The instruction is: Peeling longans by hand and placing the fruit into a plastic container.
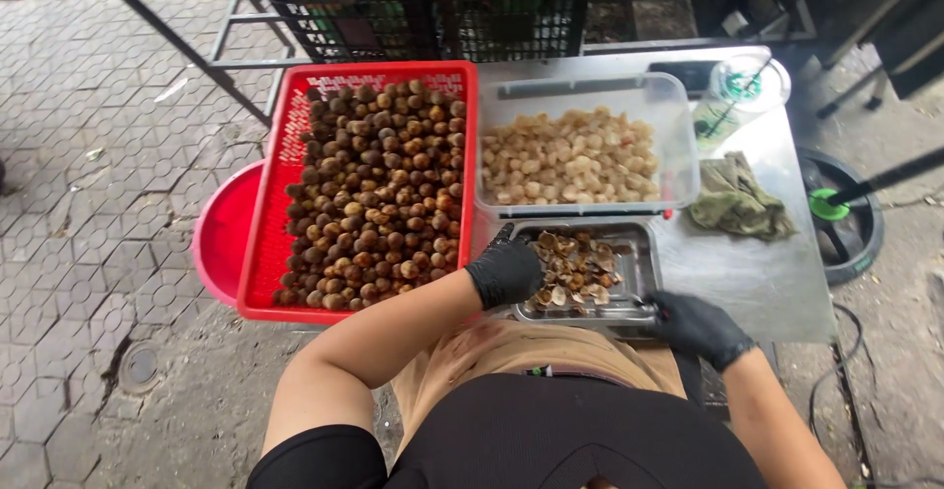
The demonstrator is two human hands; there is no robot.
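Gloved hands: right [696, 326] grips steel tray [639, 263] of shells, left [505, 272] curled; red crate [285, 155] beside

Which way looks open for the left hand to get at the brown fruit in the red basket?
Probably yes: the left hand rests at the metal tray, beside the red basket; the brown fruit lies uncovered.

Steel table [757, 273], bare at right. On it: red basket [278, 170] of brown fruit at left, overhanging the edge; clear tub [678, 130] of peeled pale fruit at centre; metal tray [641, 263] of shells just in front; 1 lidded plastic cup [744, 86] far right; green rag [737, 199] near it.
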